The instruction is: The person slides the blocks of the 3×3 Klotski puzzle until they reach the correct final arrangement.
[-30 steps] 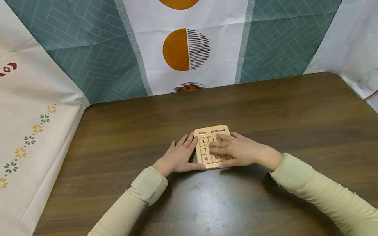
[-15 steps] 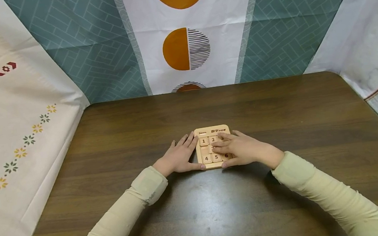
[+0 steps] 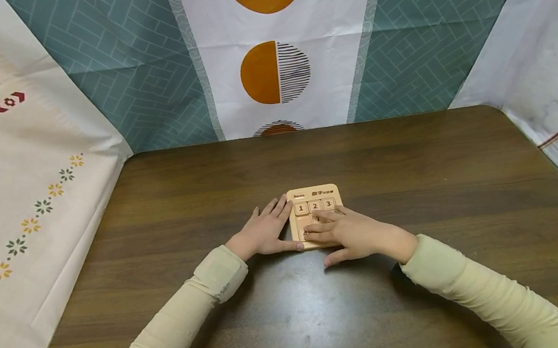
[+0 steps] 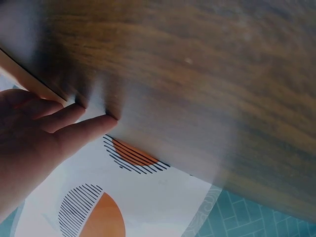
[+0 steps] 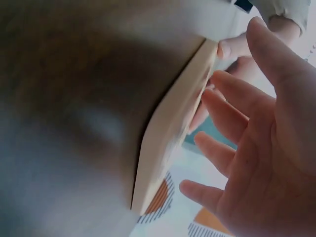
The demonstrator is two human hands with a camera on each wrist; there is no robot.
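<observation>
A pale wooden sliding number puzzle lies flat on the dark table. My left hand steadies it with nearly straight fingers along its left edge, its thumb at the near-left corner. Over its lower right part extends my right hand, with outstretched fingertips at the middle and bottom rows and the thumb beyond the near edge. Tiles 1, 2 and 3 show along the top row. The left slot of the middle row holds no tile. The right hand hides most lower tiles. In the right wrist view the board appears edge-on beneath spread fingers.
The brown wooden table extends widely around the puzzle. A patterned cloth hangs behind its far edge, and a white embroidered cloth borders it on the left.
Tile 7 has slid right from the left slot of the middle row. My right hand has then shifted toward the near edge, uncovering tile 3. The left hand has stayed put.
</observation>
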